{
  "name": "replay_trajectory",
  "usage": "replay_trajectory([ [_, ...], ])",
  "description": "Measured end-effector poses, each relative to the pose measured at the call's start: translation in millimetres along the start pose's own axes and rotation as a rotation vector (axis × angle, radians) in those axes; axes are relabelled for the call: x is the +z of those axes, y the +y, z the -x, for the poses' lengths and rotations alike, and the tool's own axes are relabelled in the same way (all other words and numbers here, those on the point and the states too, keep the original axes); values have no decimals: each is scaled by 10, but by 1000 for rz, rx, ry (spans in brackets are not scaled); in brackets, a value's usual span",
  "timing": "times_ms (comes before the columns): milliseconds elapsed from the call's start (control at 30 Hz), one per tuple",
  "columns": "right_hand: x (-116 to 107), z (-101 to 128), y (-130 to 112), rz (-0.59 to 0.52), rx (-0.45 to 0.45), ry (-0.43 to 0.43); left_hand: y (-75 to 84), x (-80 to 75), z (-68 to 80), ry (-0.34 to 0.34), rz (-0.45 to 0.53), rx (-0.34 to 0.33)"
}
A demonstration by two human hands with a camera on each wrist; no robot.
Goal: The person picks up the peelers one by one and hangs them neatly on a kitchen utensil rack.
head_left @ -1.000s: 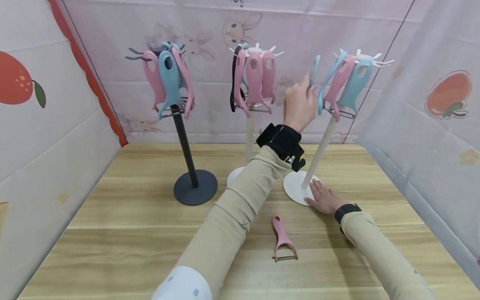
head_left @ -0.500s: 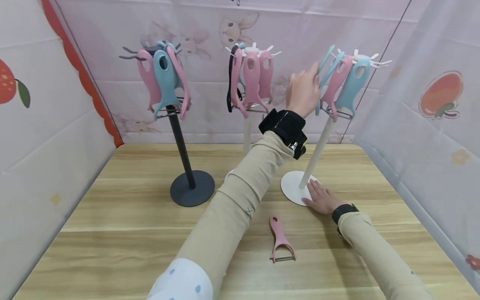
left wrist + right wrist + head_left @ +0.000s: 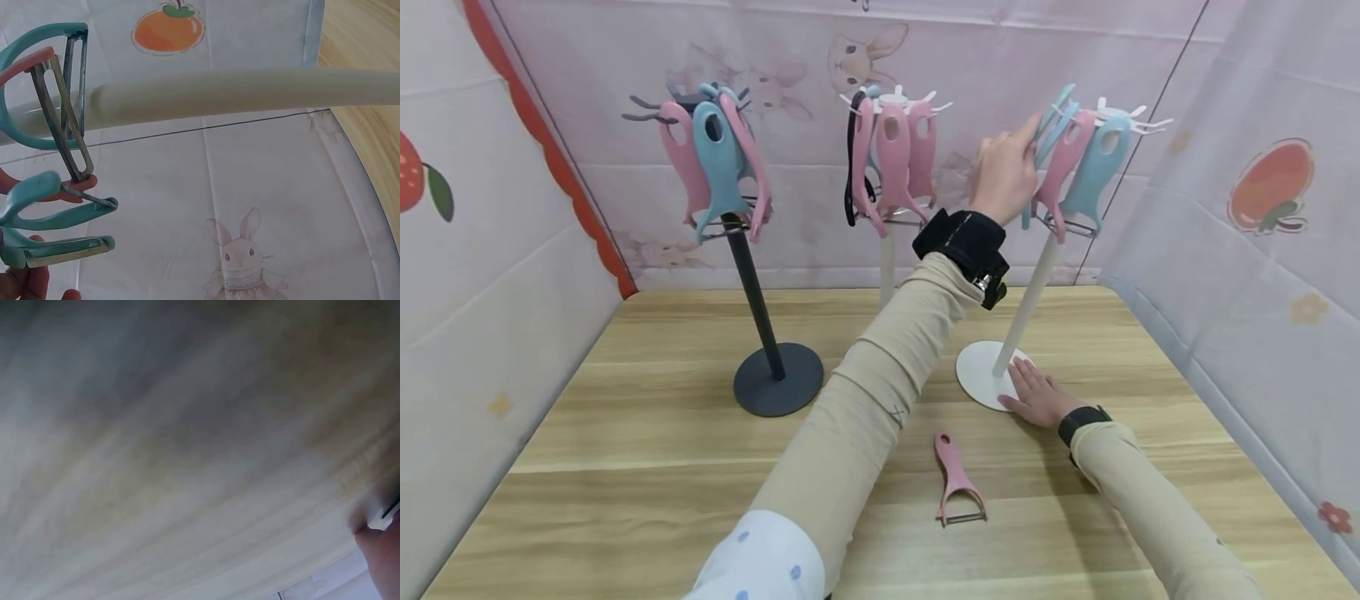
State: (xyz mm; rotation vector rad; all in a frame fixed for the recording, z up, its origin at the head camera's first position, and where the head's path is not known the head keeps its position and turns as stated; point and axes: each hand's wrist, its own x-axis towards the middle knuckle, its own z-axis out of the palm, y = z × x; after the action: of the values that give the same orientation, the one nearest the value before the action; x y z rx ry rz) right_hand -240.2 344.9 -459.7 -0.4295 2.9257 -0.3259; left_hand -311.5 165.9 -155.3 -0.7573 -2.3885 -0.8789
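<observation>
In the head view my left hand (image 3: pixel 1003 175) pinches a light-blue peeler (image 3: pixel 1057 110) beside the hooks of the right-hand white stand (image 3: pixel 1028 304). The left wrist view shows its blade end (image 3: pixel 69 251) by my fingers, near another blue peeler (image 3: pixel 59 215). A pink peeler (image 3: pixel 1069 162) and a further blue peeler (image 3: pixel 1099 171) hang on that stand. Whether the held peeler sits on a hook I cannot tell. My right hand (image 3: pixel 1041 398) rests with straight fingers on the stand's round white base (image 3: pixel 981 379); the right wrist view is mostly blurred.
A pink peeler (image 3: pixel 955 479) lies on the wooden table (image 3: pixel 625 500) in front. The middle white stand (image 3: pixel 887 262) and the dark grey stand (image 3: pixel 752 287) at left hold several peelers. My left forearm hides the middle stand's base. Patterned cloth walls (image 3: pixel 1247 275) enclose the table.
My left hand has moved the light-blue peeler rightward, closer to the right-hand stand's hooks and hanging peelers. The right hand stays on the base. The head view has shifted slightly.
</observation>
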Motion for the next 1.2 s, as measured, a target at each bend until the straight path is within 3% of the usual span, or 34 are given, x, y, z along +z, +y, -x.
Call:
replay_trajectory([
  [233,6,-19,-5,6,11,-15,-29,55,6,-36,45,20],
  [433,5,-10,-14,13,13,-24,-60,117,80,-29,105,-6],
  [700,-1,-28,-34,8,2,-13,-139,202,212,-9,182,9],
  [1033,-13,-26,-54,14,12,-21,-371,372,582,109,250,117],
  [1200,-22,-39,-43,29,1,-24,-511,445,888,88,221,124],
])
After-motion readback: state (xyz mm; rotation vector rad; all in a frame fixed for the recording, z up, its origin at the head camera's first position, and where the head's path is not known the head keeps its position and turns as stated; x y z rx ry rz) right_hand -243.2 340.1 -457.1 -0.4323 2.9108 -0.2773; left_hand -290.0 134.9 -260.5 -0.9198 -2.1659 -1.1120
